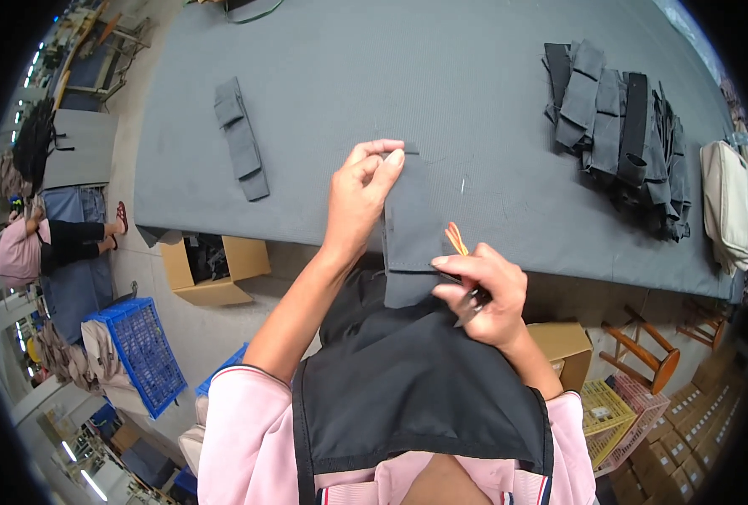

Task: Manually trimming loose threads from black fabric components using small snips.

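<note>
My left hand [364,189] is closed, with thumb and forefinger pinching the top end of a grey fabric strip [413,227]. The strip hangs over the table's near edge toward my black apron, and a stitched seam crosses its lower part. My right hand [488,290] is closed around what look like small thread snips [456,238]. Their yellow-orange end sticks out above the fingers and a metal part shows below; the palm hides the middle. The right thumb and forefinger meet at the strip's right edge, by the seam; whether they grip it I cannot tell.
A separate grey strip [242,141] lies on the covered table [323,76] at left. A pile of strips [622,126] and a beige bag [726,206] lie at right. Below the table are cardboard boxes [214,269], a blue crate [143,353] and wooden stools [643,349]. Another person [33,244] is far left.
</note>
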`<control>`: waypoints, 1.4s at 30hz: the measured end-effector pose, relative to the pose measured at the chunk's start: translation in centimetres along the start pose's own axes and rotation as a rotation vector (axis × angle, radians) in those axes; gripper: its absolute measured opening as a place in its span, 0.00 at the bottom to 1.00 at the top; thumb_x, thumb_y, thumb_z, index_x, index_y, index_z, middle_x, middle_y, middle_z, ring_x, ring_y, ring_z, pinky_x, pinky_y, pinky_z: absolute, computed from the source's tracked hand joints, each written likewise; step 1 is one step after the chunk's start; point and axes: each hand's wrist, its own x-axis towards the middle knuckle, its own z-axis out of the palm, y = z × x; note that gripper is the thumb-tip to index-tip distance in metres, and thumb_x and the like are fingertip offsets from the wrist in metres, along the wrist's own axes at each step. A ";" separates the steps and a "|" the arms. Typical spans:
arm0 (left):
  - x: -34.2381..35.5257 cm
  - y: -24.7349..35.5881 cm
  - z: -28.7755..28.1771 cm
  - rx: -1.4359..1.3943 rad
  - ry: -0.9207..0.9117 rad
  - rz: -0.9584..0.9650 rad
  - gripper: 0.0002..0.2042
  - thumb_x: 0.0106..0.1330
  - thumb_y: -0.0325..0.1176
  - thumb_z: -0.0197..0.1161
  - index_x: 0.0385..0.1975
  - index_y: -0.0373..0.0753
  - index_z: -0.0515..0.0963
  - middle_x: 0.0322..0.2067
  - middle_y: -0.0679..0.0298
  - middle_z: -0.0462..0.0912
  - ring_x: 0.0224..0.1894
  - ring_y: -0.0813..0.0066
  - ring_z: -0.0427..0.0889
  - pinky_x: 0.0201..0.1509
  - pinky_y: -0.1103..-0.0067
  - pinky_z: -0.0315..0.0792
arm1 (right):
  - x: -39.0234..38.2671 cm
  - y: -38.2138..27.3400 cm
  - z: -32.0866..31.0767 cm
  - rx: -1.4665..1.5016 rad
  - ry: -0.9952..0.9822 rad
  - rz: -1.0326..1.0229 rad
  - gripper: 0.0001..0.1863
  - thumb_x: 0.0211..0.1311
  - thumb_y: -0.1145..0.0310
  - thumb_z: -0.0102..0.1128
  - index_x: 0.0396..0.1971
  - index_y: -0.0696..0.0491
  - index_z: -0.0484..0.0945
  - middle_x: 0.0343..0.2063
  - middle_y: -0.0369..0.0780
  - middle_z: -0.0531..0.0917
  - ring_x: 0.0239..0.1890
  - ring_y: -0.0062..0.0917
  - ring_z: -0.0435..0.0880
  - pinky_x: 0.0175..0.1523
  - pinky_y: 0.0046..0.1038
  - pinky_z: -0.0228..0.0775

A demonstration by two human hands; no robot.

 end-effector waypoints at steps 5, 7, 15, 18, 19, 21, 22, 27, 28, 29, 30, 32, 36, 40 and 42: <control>0.4 -0.4 1.1 -0.031 -0.024 -0.049 0.18 0.66 0.38 0.57 0.15 0.35 0.71 0.46 0.59 0.76 0.43 0.79 0.69 0.46 0.81 0.64 | 0.5 0.5 1.5 -0.066 0.100 0.016 0.24 0.28 0.89 0.54 0.34 0.56 0.79 0.16 0.37 0.70 0.13 0.22 0.69 0.17 0.25 0.61; 0.3 -0.9 1.0 -0.006 -0.053 -0.048 0.19 0.67 0.41 0.55 0.16 0.35 0.71 0.47 0.58 0.75 0.44 0.76 0.70 0.47 0.80 0.64 | 0.8 0.7 1.3 -0.110 0.110 0.041 0.18 0.33 0.88 0.55 0.31 0.57 0.78 0.16 0.37 0.70 0.14 0.21 0.68 0.19 0.23 0.60; -1.7 -0.7 -0.4 -0.001 -0.429 0.129 0.26 0.51 0.54 0.67 0.39 0.40 0.70 0.59 0.55 0.63 0.64 0.60 0.57 0.61 0.65 0.56 | 0.9 3.5 2.1 0.468 0.077 0.678 0.10 0.57 0.70 0.60 0.21 0.58 0.72 0.18 0.29 0.69 0.22 0.10 0.61 0.26 0.17 0.53; -2.5 -1.4 -0.1 0.151 -0.365 0.218 0.15 0.48 0.33 0.69 0.23 0.36 0.66 0.54 0.54 0.70 0.62 0.53 0.62 0.62 0.63 0.58 | 1.1 3.4 2.2 0.598 0.101 0.745 0.10 0.59 0.68 0.60 0.22 0.57 0.74 0.19 0.25 0.70 0.23 0.08 0.61 0.26 0.15 0.51; -2.6 -1.6 -0.2 0.150 -0.365 0.215 0.15 0.48 0.33 0.69 0.23 0.36 0.66 0.54 0.54 0.70 0.62 0.53 0.62 0.62 0.63 0.58 | 1.3 3.2 2.2 0.655 0.126 0.790 0.10 0.60 0.68 0.59 0.23 0.57 0.75 0.19 0.24 0.69 0.22 0.07 0.61 0.26 0.14 0.50; -2.9 -1.8 -0.3 0.056 -0.379 0.184 0.07 0.52 0.28 0.65 0.26 0.35 0.73 0.54 0.55 0.70 0.64 0.61 0.58 0.62 0.67 0.56 | 1.2 3.3 1.8 0.675 0.052 0.854 0.06 0.60 0.70 0.59 0.28 0.57 0.75 0.22 0.26 0.71 0.24 0.08 0.63 0.28 0.14 0.55; -3.0 -1.8 -0.2 0.056 -0.379 0.181 0.07 0.52 0.28 0.65 0.26 0.35 0.73 0.54 0.55 0.70 0.64 0.61 0.58 0.62 0.67 0.56 | 1.2 3.1 1.9 0.618 0.130 0.761 0.05 0.59 0.71 0.59 0.31 0.57 0.74 0.25 0.28 0.72 0.26 0.09 0.65 0.30 0.14 0.58; -3.5 -0.7 -0.2 -0.083 -0.285 -0.043 0.07 0.52 0.24 0.62 0.30 0.34 0.75 0.52 0.56 0.72 0.63 0.67 0.59 0.59 0.74 0.60 | 0.6 2.5 0.1 -0.179 0.234 0.195 0.14 0.45 0.77 0.66 0.35 0.56 0.75 0.28 0.36 0.71 0.26 0.21 0.73 0.30 0.21 0.68; -3.5 -0.3 -0.1 -0.084 -0.287 -0.045 0.07 0.52 0.24 0.62 0.30 0.34 0.75 0.52 0.56 0.72 0.63 0.67 0.59 0.59 0.74 0.60 | 0.4 2.5 0.0 -0.181 0.235 0.198 0.14 0.45 0.77 0.66 0.35 0.56 0.75 0.28 0.36 0.71 0.26 0.21 0.73 0.30 0.21 0.68; -3.6 0.1 0.0 -0.135 -0.262 -0.104 0.09 0.52 0.24 0.62 0.33 0.33 0.76 0.52 0.56 0.72 0.62 0.68 0.60 0.58 0.75 0.60 | 0.2 2.4 -0.1 -0.274 0.194 0.156 0.14 0.43 0.76 0.67 0.34 0.55 0.76 0.27 0.36 0.71 0.23 0.22 0.72 0.28 0.22 0.68; -3.6 0.3 0.2 -0.185 -0.236 -0.161 0.11 0.52 0.24 0.62 0.37 0.32 0.76 0.52 0.57 0.73 0.62 0.70 0.60 0.58 0.77 0.61 | 0.2 2.4 -0.2 -0.368 0.153 0.112 0.14 0.41 0.75 0.68 0.32 0.55 0.77 0.26 0.37 0.72 0.21 0.24 0.72 0.26 0.23 0.67; -3.6 0.3 0.3 -0.190 -0.253 -0.157 0.13 0.52 0.24 0.61 0.39 0.32 0.76 0.52 0.57 0.72 0.62 0.70 0.60 0.57 0.77 0.62 | 0.3 2.4 -0.2 -0.411 0.160 0.088 0.14 0.41 0.74 0.69 0.32 0.54 0.78 0.24 0.36 0.72 0.20 0.24 0.72 0.25 0.23 0.67; -3.8 0.3 0.4 -0.195 -0.268 -0.175 0.16 0.52 0.23 0.60 0.43 0.31 0.75 0.53 0.56 0.71 0.58 0.73 0.65 0.56 0.78 0.63 | 0.6 2.9 0.5 -0.523 0.189 -0.041 0.15 0.40 0.72 0.69 0.32 0.53 0.79 0.20 0.35 0.71 0.18 0.24 0.71 0.22 0.24 0.64; -3.8 0.7 0.3 -0.216 -0.263 -0.232 0.17 0.52 0.24 0.60 0.44 0.31 0.75 0.53 0.57 0.69 0.54 0.75 0.68 0.55 0.79 0.64 | 0.6 2.9 0.5 -0.590 0.188 -0.110 0.14 0.40 0.72 0.69 0.32 0.52 0.79 0.21 0.36 0.71 0.18 0.24 0.71 0.22 0.24 0.63; -3.8 0.7 0.3 -0.235 -0.261 -0.270 0.17 0.53 0.25 0.60 0.44 0.31 0.76 0.52 0.58 0.69 0.52 0.76 0.69 0.55 0.80 0.64 | 0.3 3.0 0.4 -0.485 0.196 -0.003 0.13 0.40 0.73 0.69 0.31 0.53 0.79 0.21 0.36 0.71 0.18 0.24 0.72 0.22 0.24 0.64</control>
